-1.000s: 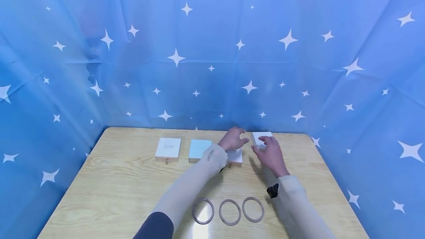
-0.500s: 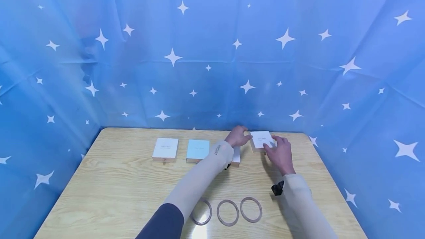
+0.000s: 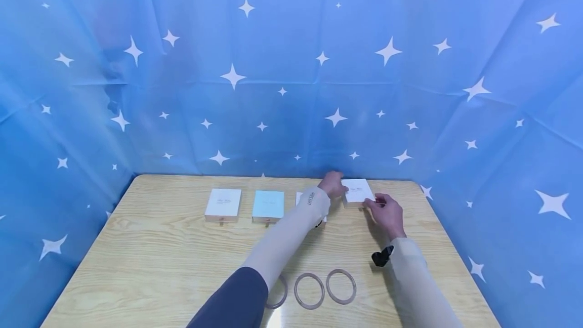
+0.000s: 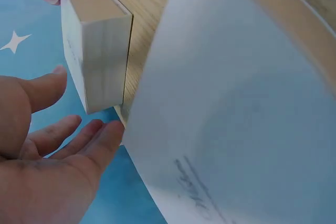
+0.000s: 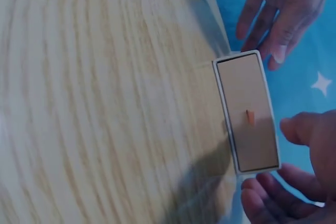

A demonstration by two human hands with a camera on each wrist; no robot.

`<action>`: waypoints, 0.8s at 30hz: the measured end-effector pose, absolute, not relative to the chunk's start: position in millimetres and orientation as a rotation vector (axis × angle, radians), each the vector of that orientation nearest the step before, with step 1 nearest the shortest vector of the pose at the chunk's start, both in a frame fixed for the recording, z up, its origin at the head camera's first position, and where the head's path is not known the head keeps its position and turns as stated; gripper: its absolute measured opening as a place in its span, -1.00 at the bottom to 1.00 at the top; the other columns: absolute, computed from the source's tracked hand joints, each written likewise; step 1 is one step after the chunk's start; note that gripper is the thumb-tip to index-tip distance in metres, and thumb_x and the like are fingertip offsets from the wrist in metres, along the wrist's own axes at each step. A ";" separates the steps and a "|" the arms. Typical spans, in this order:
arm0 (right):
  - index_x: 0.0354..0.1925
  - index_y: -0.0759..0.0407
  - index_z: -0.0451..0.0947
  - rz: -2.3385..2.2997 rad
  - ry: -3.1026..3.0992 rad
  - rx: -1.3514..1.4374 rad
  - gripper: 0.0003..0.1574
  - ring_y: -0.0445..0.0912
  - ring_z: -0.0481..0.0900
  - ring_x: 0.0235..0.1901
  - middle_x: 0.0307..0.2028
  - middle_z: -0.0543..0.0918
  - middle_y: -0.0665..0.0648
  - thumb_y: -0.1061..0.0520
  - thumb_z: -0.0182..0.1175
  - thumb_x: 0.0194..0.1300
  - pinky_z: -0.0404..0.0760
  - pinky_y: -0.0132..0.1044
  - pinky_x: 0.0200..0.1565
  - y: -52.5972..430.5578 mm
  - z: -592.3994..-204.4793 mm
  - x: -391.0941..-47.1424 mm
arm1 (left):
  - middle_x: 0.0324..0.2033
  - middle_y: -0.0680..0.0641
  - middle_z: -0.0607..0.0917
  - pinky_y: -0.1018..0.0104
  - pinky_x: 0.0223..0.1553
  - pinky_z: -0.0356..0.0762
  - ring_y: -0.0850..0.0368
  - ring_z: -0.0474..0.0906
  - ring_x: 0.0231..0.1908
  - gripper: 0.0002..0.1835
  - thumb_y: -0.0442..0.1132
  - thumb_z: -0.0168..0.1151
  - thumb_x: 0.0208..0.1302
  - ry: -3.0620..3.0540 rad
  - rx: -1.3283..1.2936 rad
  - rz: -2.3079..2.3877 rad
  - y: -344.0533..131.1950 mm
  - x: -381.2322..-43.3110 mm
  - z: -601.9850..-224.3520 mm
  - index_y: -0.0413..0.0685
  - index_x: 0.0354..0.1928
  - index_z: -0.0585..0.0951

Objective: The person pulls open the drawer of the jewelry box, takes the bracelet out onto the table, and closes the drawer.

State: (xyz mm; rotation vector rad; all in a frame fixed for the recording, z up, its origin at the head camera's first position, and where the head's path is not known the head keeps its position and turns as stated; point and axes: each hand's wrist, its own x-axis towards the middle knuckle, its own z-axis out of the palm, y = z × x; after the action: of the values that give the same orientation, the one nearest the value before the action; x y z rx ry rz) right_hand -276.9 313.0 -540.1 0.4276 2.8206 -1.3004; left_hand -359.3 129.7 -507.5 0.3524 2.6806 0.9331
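A white drawer-style box (image 3: 357, 189) with small lettering on its lid sits near the back edge of the wooden table. Its beige front (image 5: 249, 114) carries a small orange pull tab. My left hand (image 3: 332, 185) is at the box's left side, thumb over the lid; in the left wrist view its fingers are extended just off the box wall. At the front right corner, my right hand (image 3: 387, 214) has its thumb by the lid and relaxed fingers against the right side. Another white box (image 4: 236, 77) lies under my left forearm, partly hidden in the head view.
Farther left stand a light blue box (image 3: 268, 204) and a white box (image 3: 223, 202). Three greyish bangles (image 3: 309, 291) lie near the front, the leftmost partly covered by my left sleeve. A blue star-patterned curtain (image 3: 273, 65) hangs behind the table (image 3: 150, 247).
My right hand has come down to the box's right corner and the left hand has moved right to its left side. The box has turned slightly and sits straighter.
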 end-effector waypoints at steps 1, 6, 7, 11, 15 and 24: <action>0.46 0.30 0.31 -1.298 2.820 0.433 -0.13 0.25 0.51 0.28 0.32 0.49 0.42 -0.22 0.18 0.45 0.49 0.12 0.31 314.0 -541.8 -277.2 | 0.41 -0.09 0.51 0.28 0.44 0.37 0.02 0.40 0.43 -0.39 -0.15 0.29 0.42 2.678 0.364 0.918 131.5 -359.7 -508.1 -0.12 0.46 0.43; 0.40 0.32 0.37 -1.293 2.846 0.448 -0.17 0.23 0.55 0.21 0.24 0.55 0.41 -0.20 0.20 0.45 0.54 0.09 0.23 315.6 -546.3 -278.4 | 0.40 -0.08 0.52 0.31 0.42 0.39 0.04 0.42 0.42 -0.36 -0.20 0.36 0.36 2.653 0.373 0.896 139.0 -361.6 -509.9 -0.14 0.44 0.44; 0.39 0.32 0.38 -1.300 2.846 0.454 -0.18 0.22 0.56 0.20 0.23 0.56 0.41 -0.19 0.21 0.44 0.55 0.07 0.21 315.0 -545.7 -278.6 | 0.40 -0.08 0.53 0.31 0.41 0.40 0.04 0.42 0.41 -0.36 -0.20 0.37 0.36 2.651 0.370 0.889 139.7 -362.1 -510.2 -0.13 0.44 0.45; 0.39 0.30 0.39 -1.308 2.832 0.477 -0.21 0.19 0.54 0.19 0.22 0.56 0.37 -0.18 0.21 0.44 0.55 0.04 0.20 313.0 -543.1 -280.2 | 0.33 -0.08 0.59 0.31 0.37 0.45 0.04 0.48 0.35 -0.41 -0.19 0.38 0.34 2.679 0.375 0.860 139.8 -362.0 -509.1 -0.13 0.38 0.51; 0.39 0.29 0.39 -1.318 2.820 0.479 -0.21 0.19 0.53 0.19 0.22 0.55 0.37 -0.18 0.21 0.44 0.54 0.05 0.21 313.8 -543.4 -281.4 | 0.24 -0.09 0.65 0.31 0.32 0.49 0.03 0.54 0.28 -0.47 -0.18 0.40 0.32 2.710 0.389 0.839 139.2 -361.1 -509.4 -0.14 0.30 0.57; 0.38 0.30 0.41 -1.309 2.808 0.446 -0.23 0.22 0.52 0.19 0.21 0.56 0.38 -0.17 0.20 0.45 0.50 0.09 0.24 318.7 -545.4 -280.8 | 0.15 -0.09 0.68 0.30 0.25 0.55 0.03 0.58 0.19 -0.51 -0.16 0.45 0.28 2.706 0.363 0.838 140.2 -356.8 -513.5 -0.17 0.20 0.62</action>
State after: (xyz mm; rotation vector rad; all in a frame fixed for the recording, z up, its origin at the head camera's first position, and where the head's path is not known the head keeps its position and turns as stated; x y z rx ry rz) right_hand -280.8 318.7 -545.4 0.4460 2.8078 -1.3094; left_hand -356.8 140.2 -513.5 0.3629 2.7062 0.8376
